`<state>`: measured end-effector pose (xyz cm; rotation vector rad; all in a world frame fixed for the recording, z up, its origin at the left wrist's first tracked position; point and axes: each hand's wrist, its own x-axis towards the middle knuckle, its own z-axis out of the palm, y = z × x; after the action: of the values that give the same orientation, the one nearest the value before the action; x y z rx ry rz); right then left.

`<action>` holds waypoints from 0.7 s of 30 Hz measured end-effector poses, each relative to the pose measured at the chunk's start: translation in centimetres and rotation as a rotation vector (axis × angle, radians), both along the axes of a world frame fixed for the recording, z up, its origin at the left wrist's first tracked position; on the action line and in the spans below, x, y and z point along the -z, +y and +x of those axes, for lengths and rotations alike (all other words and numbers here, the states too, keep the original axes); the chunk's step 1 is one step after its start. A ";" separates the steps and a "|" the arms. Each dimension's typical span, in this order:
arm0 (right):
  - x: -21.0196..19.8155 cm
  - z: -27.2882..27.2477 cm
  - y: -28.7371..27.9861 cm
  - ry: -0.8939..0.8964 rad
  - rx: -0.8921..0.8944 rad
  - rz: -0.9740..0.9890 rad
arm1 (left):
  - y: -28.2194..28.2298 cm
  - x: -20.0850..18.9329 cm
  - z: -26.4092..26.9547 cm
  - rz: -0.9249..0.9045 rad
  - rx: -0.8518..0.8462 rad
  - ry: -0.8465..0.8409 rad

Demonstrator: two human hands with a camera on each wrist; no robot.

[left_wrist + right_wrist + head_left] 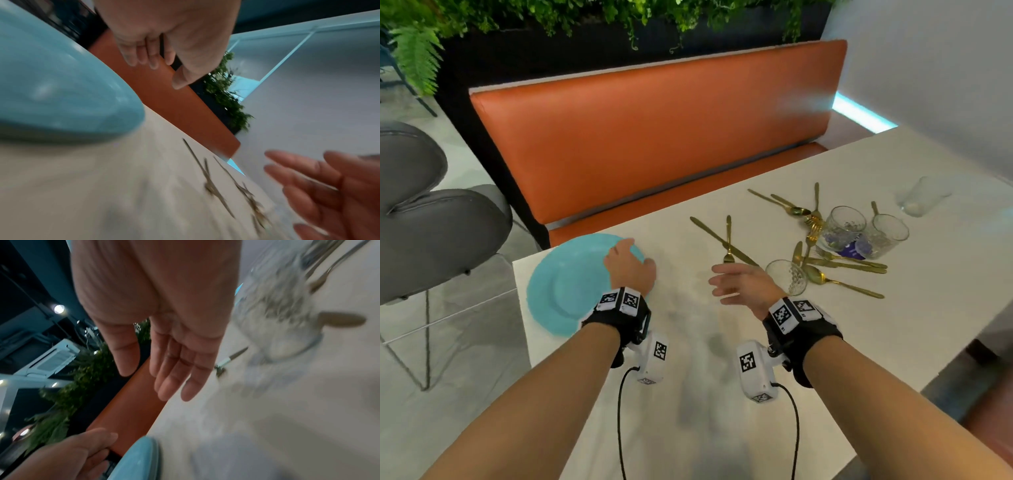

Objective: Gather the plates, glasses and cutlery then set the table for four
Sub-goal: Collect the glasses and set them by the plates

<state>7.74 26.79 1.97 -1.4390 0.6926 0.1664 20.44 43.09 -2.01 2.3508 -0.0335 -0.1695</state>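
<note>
Left hand (168, 32) clear above turquoise plate (61, 89)

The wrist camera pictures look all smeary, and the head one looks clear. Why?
In the left wrist view the gold cutlery and the right hand are streaked by motion blur; in the right wrist view the glass is a smear; in the head view the blue plate is sharp, though the farthest glass looks soft.
</note>
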 end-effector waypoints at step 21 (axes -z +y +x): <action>2.9 -9.4 -26.4 0.272 0.362 -0.353 | -18.1 3.0 -12.3 -0.087 0.314 0.294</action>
<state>-1.63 0.42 -0.95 -1.6117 1.2408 -0.0483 8.10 24.98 -5.01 2.1993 -0.2609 -0.6519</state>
